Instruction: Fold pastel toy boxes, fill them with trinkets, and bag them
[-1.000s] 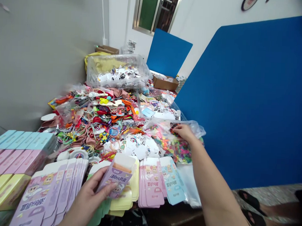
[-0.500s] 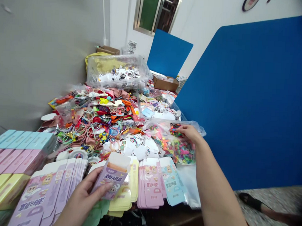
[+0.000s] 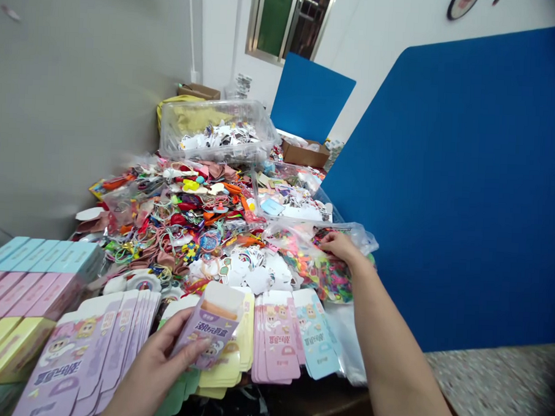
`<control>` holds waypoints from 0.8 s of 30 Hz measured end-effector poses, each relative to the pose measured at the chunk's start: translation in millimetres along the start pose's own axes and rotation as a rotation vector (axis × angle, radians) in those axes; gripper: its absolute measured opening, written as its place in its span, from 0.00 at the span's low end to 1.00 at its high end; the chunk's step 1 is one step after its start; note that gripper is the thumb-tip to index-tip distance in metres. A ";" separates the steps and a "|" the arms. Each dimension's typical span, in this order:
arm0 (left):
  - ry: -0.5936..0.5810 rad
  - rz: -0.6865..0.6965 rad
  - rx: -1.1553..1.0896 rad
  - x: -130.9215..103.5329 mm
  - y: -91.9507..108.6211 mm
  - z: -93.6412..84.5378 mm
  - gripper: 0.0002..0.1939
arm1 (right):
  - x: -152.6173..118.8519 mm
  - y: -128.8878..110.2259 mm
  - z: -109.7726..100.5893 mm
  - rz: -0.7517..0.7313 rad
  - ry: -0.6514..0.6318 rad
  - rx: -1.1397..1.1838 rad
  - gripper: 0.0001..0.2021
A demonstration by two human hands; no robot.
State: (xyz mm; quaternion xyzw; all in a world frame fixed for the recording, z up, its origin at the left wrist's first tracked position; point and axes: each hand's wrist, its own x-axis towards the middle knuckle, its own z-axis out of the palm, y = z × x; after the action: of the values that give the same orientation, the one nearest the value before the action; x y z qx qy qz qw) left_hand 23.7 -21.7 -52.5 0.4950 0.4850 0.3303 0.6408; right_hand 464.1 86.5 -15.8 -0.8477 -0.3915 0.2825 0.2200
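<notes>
My left hand [image 3: 174, 344] grips a small purple cardboard box [image 3: 210, 328] with its top flap open; something orange shows inside. Over a clear plastic bag [image 3: 330, 274] of small colourful pieces, my right hand [image 3: 340, 244] has its fingers pinched together, and what they hold, if anything, is hidden. Under and beside the box lie flat yellow cartons [image 3: 241, 353], pink cartons [image 3: 278, 337] and blue cartons [image 3: 315, 335]. Fanned purple cartons [image 3: 82, 346] rest left of my left hand, with green cartons [image 3: 177, 390] beneath it.
Stacked closed boxes [image 3: 29, 295] in several colours stand at the left. A heap of small toys and cords [image 3: 180, 216] covers the middle. Behind it sits a clear bin [image 3: 170, 130] of white cut-outs. A large blue panel [image 3: 462, 197] rises at the right.
My right hand has shifted slightly left and down over the bag. The purple box in my left hand has moved a little right. A foot at the lower right has left view.
</notes>
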 end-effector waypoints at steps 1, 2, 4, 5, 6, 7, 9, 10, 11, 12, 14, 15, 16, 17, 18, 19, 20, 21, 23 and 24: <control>-0.002 0.003 -0.010 0.0 -0.1 0.3 0.26 | 2.2 -1.0 2.2 0.000 0.001 -0.018 0.09; -0.003 0.006 -0.014 0.1 0.1 0.3 0.26 | 3.8 -2.4 3.6 0.001 0.007 -0.031 0.09; -0.001 0.011 -0.004 0.6 0.9 -0.2 0.25 | 4.6 -6.0 3.2 0.003 0.029 -0.033 0.09; 0.001 0.013 0.006 0.9 1.6 -0.8 0.25 | 3.6 -7.9 1.4 0.003 0.043 -0.022 0.08; 0.001 0.014 0.016 1.2 2.3 -1.3 0.25 | 1.9 -9.8 -1.1 0.002 0.059 -0.003 0.08; 0.002 0.017 0.023 1.6 3.0 -1.7 0.25 | -0.3 -11.5 -4.3 0.002 0.076 0.023 0.07; 0.009 0.018 0.021 2.3 4.1 -1.9 0.25 | -5.6 -14.2 -11.4 0.003 0.102 0.085 0.05; 0.010 0.015 0.017 2.7 4.4 -1.6 0.25 | -8.0 -15.0 -14.8 0.003 0.110 0.119 0.05; 0.008 0.011 0.013 3.2 4.5 -1.2 0.25 | -10.1 -15.5 -17.9 0.001 0.114 0.151 0.06; 0.005 0.009 0.010 3.7 4.4 -0.7 0.25 | -11.5 -15.8 -20.5 0.000 0.116 0.180 0.06; -0.008 0.007 0.007 4.9 3.6 0.1 0.26 | -12.5 -15.8 -24.0 -0.003 0.113 0.229 0.07; -0.017 0.007 0.005 5.4 3.1 0.2 0.26 | -12.1 -15.7 -24.7 -0.003 0.112 0.248 0.07; -0.025 0.005 0.000 5.8 2.4 0.2 0.26 | -11.5 -15.6 -24.7 -0.001 0.114 0.262 0.08; -0.030 0.004 -0.009 6.0 1.7 0.1 0.26 | -10.7 -15.6 -24.0 0.006 0.119 0.272 0.08; -0.036 0.002 -0.017 6.2 1.0 -0.2 0.26 | -10.0 -15.7 -22.8 0.015 0.127 0.277 0.08; -0.039 0.001 -0.025 6.2 0.2 -0.7 0.26 | -9.5 -15.9 -21.3 0.026 0.139 0.280 0.08; -0.038 0.000 -0.031 6.0 -0.7 -1.4 0.27 | -9.5 -16.3 -19.7 0.037 0.150 0.282 0.08; -0.029 -0.002 -0.037 5.8 -1.5 -2.2 0.27 | -10.0 -16.9 -18.2 0.044 0.158 0.285 0.08; -0.003 -0.008 -0.044 5.1 -3.1 -4.1 0.28 | -12.3 -18.6 -15.9 0.047 0.163 0.298 0.09; 0.006 -0.013 -0.044 4.8 -3.8 -5.1 0.29 | -13.9 -19.7 -15.4 0.044 0.166 0.307 0.10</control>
State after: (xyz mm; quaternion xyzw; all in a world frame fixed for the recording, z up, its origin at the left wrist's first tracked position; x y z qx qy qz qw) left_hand 20.1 -16.9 -57.8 0.4765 0.4827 0.3381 0.6524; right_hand 456.0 85.0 11.7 -0.8328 -0.3056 0.2729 0.3722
